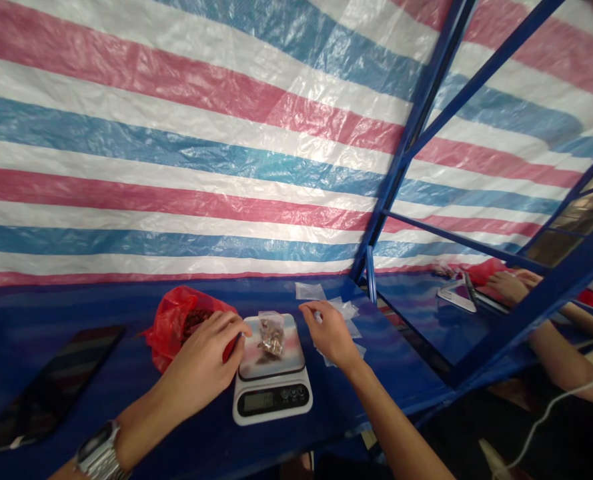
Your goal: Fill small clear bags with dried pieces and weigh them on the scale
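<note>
Scale (272, 419), white, on a blue table (141, 427), taken as the dial's centre with 12 toward the tarp. Filled bag (271, 335), small and clear, brown pieces inside, resting on the scale's plate toward 12; display digits too faint to read. Left hand (213, 347), at 10 o'clock, fingers bent, thumb and forefinger tips near each other at the plate's edge; whether they pinch anything cannot be told. Watch (99, 452), silver, on the left wrist, at 8. Right hand (331, 330), at 2, fingers curled, thumb and forefinger drawn close; whether anything is pinched cannot be told. Red bag (169, 330), open, at 10, holding brown pieces (195, 323); the left hand covers part of it. Clear bags (310, 291), several, flat, at 1 to 2, partly hidden by the right hand. Phone (59, 377), dark, lying at 9, well apart from the scale. Tarp (176, 133), striped red, white and blue, hanging across 12. Post (401, 160), blue, rising at 1, with slanting bars (486, 77) standing between this place and a co-worker's. Co-worker's hands (509, 287), toward 2, near a white device (456, 297) and red plastic (483, 270). Cable (541, 420), white, hanging between 3 and 4.
</note>
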The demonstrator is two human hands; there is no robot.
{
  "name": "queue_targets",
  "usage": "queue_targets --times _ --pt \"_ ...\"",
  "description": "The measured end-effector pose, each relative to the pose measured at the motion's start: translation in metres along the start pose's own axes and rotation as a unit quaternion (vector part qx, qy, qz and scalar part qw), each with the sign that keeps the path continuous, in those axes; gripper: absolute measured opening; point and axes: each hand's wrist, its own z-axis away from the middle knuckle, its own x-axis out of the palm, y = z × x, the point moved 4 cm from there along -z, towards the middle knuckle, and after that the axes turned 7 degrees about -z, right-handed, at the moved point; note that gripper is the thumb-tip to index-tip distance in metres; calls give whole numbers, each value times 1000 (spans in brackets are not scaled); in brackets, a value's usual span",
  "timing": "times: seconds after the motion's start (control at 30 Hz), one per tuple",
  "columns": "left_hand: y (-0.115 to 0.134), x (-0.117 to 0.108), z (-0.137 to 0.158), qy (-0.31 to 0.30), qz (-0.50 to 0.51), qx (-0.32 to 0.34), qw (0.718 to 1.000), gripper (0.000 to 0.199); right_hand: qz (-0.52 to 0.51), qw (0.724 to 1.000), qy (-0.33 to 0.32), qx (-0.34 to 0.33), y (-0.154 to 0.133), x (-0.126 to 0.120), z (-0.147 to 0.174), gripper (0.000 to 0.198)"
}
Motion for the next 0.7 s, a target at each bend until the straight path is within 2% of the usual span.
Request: queue_targets --times 0.13,0.33,0.53,0.7 --pt "-4 3 12 -45 -55 52 996 21 -10 1000 -2 -5 0 -3 1 25" --pt "-37 20 19 -6 -200 77 977 26 -7 1000 -8 -8 -5 -4 0 25" --pt "-58 33 6 13 -238 58 969 32 -19 999 -10 -25 -13 -2 0 23" --pt "-51 31 -7 39 -246 23 968 32 -12 1000 -19 -10 -18 -2 0 24"
